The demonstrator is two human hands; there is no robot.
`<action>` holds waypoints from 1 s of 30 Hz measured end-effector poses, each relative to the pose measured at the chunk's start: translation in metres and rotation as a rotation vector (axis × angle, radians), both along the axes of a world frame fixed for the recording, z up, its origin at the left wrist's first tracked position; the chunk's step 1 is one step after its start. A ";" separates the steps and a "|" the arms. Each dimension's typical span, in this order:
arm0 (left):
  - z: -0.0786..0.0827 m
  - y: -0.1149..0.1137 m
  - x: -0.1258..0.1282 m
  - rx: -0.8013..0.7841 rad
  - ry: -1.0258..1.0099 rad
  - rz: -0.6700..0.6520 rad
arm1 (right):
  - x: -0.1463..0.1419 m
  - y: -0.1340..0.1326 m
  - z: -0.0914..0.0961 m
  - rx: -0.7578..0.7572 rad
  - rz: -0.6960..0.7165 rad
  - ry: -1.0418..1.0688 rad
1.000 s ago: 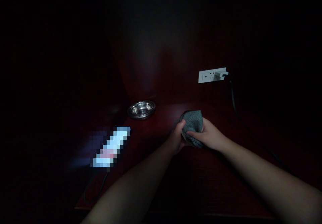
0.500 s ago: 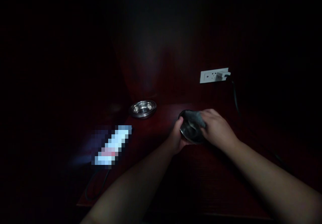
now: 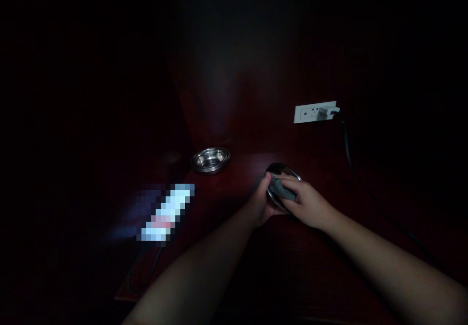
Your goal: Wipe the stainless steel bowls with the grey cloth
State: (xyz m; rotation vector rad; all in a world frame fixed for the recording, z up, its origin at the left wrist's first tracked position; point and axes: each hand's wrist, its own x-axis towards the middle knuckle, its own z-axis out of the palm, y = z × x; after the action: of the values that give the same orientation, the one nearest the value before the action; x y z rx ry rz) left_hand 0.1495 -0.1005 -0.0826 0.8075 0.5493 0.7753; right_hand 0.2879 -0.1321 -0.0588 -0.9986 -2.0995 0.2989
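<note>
In dim light my left hand grips the near edge of a small shiny metal bowl, tilted above a dark red wooden table. My right hand is closed on a grey cloth and presses it into the bowl's inside. Both forearms reach in from the bottom of the view.
A second metal bowl sits on the table at the back left. A lit, blurred-out screen lies to the left with a cable below it. A white wall socket holds a plug, and its dark cord drops to the right.
A second ago the cloth covered the bowl's outside. My right hand has since moved over the bowl and now pushes the cloth inside it, with the rim showing.
</note>
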 end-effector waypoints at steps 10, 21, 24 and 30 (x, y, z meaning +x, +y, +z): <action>0.001 -0.001 0.001 -0.060 -0.034 0.041 | 0.012 0.006 -0.005 0.119 -0.383 -0.366; -0.005 -0.001 0.003 0.001 0.032 0.024 | 0.014 0.002 0.009 -0.140 -0.334 -0.524; -0.009 0.000 0.002 0.024 0.046 0.012 | 0.012 -0.001 0.011 -0.203 -0.244 -0.484; -0.009 0.000 0.003 0.018 0.020 0.010 | 0.013 -0.002 0.016 -0.191 -0.080 -0.142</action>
State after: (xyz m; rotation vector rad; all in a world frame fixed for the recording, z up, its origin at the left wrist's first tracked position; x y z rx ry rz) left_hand 0.1526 -0.1001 -0.0917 0.8307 0.5653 0.7829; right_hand 0.3011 -0.1344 -0.0427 -1.2453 -2.1817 0.4050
